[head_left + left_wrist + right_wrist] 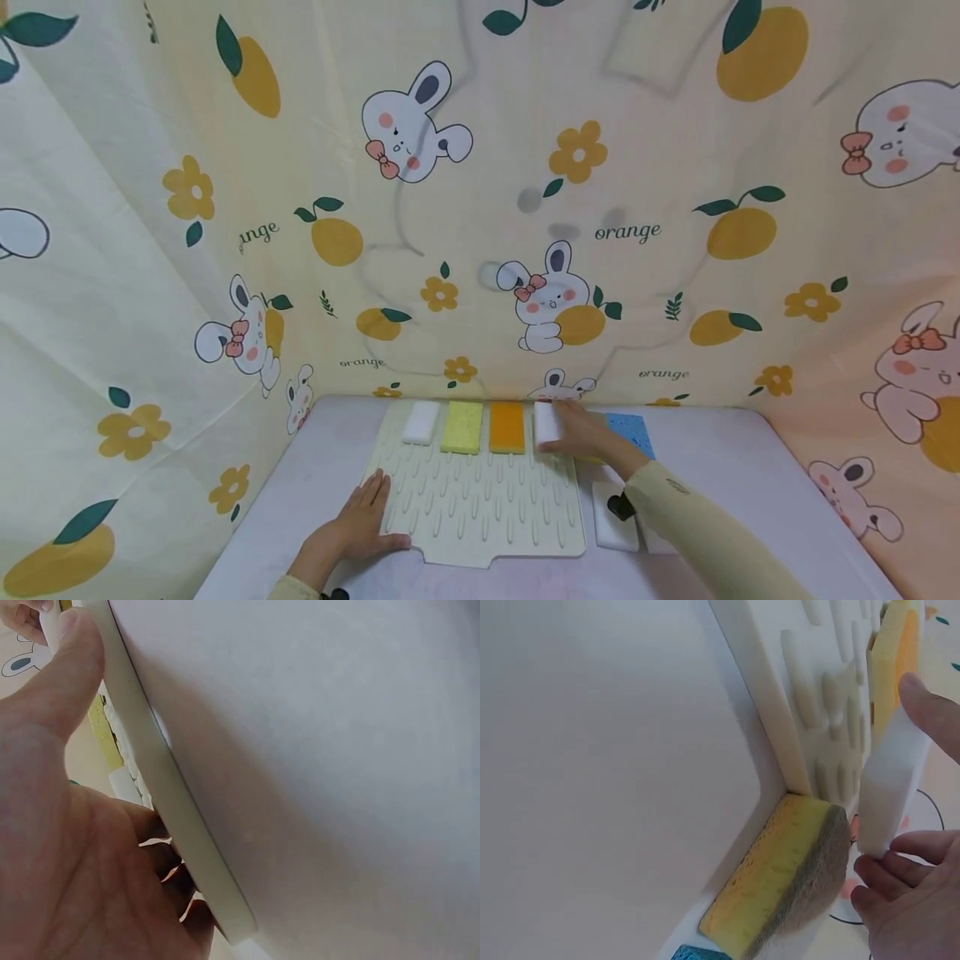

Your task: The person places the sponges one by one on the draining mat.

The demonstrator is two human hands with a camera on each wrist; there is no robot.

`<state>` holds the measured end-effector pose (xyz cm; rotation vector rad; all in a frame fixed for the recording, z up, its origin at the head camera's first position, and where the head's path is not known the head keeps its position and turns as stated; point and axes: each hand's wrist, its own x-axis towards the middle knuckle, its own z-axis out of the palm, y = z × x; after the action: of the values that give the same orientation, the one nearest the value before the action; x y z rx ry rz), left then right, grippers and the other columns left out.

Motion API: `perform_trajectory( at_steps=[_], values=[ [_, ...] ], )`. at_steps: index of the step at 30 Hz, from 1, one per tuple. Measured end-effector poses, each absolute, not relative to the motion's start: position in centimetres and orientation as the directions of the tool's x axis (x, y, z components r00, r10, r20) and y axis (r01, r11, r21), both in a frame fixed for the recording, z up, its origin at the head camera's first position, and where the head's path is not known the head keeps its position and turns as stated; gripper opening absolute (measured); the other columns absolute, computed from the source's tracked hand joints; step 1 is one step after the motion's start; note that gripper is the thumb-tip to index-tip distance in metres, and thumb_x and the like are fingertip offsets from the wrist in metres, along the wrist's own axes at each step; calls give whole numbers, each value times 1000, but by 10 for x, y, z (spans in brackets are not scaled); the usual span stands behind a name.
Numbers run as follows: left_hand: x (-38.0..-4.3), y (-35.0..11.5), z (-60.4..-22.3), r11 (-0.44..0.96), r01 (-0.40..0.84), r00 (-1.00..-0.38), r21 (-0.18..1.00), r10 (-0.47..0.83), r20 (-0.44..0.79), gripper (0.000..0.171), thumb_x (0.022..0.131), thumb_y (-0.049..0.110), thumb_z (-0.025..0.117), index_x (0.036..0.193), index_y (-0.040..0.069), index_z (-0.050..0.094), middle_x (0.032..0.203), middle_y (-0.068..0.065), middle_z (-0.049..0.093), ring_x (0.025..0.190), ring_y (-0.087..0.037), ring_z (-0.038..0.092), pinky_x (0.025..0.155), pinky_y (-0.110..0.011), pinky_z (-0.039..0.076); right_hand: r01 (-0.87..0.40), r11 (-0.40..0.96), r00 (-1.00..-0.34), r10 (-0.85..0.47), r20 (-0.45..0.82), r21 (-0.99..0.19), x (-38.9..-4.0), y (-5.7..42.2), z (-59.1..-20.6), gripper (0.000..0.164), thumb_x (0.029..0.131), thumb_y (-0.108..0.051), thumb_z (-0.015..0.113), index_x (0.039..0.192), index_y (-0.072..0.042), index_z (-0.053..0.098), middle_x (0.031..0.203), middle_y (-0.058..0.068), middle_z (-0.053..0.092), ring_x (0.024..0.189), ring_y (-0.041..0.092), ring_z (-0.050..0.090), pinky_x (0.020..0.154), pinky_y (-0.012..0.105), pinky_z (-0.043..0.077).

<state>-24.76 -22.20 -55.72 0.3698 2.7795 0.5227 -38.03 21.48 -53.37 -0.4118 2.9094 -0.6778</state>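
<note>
While resting the left hand [360, 521] at the left edge of the ridged mat [480, 508], close to its near left corner, laying those fingers nearly straight with slight gaps and setting the thumb apart along the near edge, pinching a plain white sponge [546, 422] between thumb and fingers of the right hand [588, 433], by the mat's far right corner. Leaving undecided any contact between that sponge and the mat. Seeing along the mat's far edge, from the far left corner inward, another white sponge [421, 422], a yellow sponge [462, 427] and an orange sponge [507, 427]. Finding a yellow-and-grey sponge [769, 877] on the tabletop [720, 467], just beside the mat's far right corner, and a blue sponge [633, 433] farther right. Risking a tilt or drop of the pinched sponge by squeezing unevenly; risking a knock to the yellow-and-grey sponge by swinging the knuckles too far right; risking a sliding mat and a disturbed row by pushing too hard with the left palm.
</note>
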Motion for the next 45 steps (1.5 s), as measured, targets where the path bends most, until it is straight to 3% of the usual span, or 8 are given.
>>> perform_trajectory(
  at_steps=[7, 14, 18, 27, 33, 38, 45],
  values=[
    [-249, -222, -558, 908, 198, -927, 370, 296, -229, 122, 88, 64, 80, 164, -13, 24, 174, -34, 15, 163, -48, 14, 133, -61, 16, -223, 864, -958, -279, -61, -451, -387, 211, -539, 114, 85, -50, 91, 168, 0, 30, 173, 25, 29, 157, 45, 32, 129, 62, 28],
    [-252, -226, -563, 882, 208, -914, 422, 329, -238, 132, 84, 75, 76, 164, -15, 20, 174, -36, 10, 162, -52, 10, 132, -66, 10, -217, 861, -959, -275, -62, -460, -395, 207, -546, 112, 84, -49, 92, 168, -6, 32, 173, 23, 30, 153, 41, 38, 129, 61, 30],
    [-253, -228, -567, 873, 221, -915, 435, 340, -217, 135, 83, 78, 73, 164, -15, 18, 173, -37, 10, 161, -53, 9, 132, -65, 8, -247, 852, -952, -301, -46, -461, -397, 206, -549, 114, 83, -48, 94, 168, -3, 32, 172, 25, 31, 152, 42, 38, 129, 60, 30],
    [-247, -224, -558, 893, 200, -924, 403, 309, -226, 124, 87, 66, 80, 163, -14, 23, 173, -35, 15, 162, -49, 14, 132, -63, 13, -261, 855, -951, -309, -36, -449, -395, 204, -552, 122, 80, -50, 95, 168, 1, 27, 173, 28, 27, 155, 45, 35, 129, 61, 30],
    [-248, -225, -558, 876, 202, -913, 438, 331, -239, 130, 86, 71, 76, 164, -15, 18, 173, -37, 9, 162, -52, 8, 132, -65, 5, -242, 860, -955, -292, -45, -449, -394, 201, -551, 123, 81, -47, 95, 168, 2, 25, 173, 29, 24, 156, 46, 34, 129, 61, 29],
    [-254, -227, -567, 892, 212, -923, 398, 317, -218, 129, 86, 74, 74, 164, -13, 22, 174, -34, 13, 163, -48, 12, 133, -63, 12, -215, 854, -959, -276, -62, -474, -390, 201, -546, 125, 79, -46, 97, 168, 3, 23, 174, 30, 21, 158, 47, 29, 130, 61, 26],
    [-250, -226, -561, 883, 202, -915, 423, 324, -239, 129, 87, 72, 76, 164, -14, 19, 174, -36, 10, 163, -50, 9, 133, -62, 8, -233, 843, -955, -291, -48, -486, -380, 205, -540, 121, 82, -49, 94, 169, 0, 25, 174, 29, 21, 159, 47, 25, 130, 63, 25]
  ],
)
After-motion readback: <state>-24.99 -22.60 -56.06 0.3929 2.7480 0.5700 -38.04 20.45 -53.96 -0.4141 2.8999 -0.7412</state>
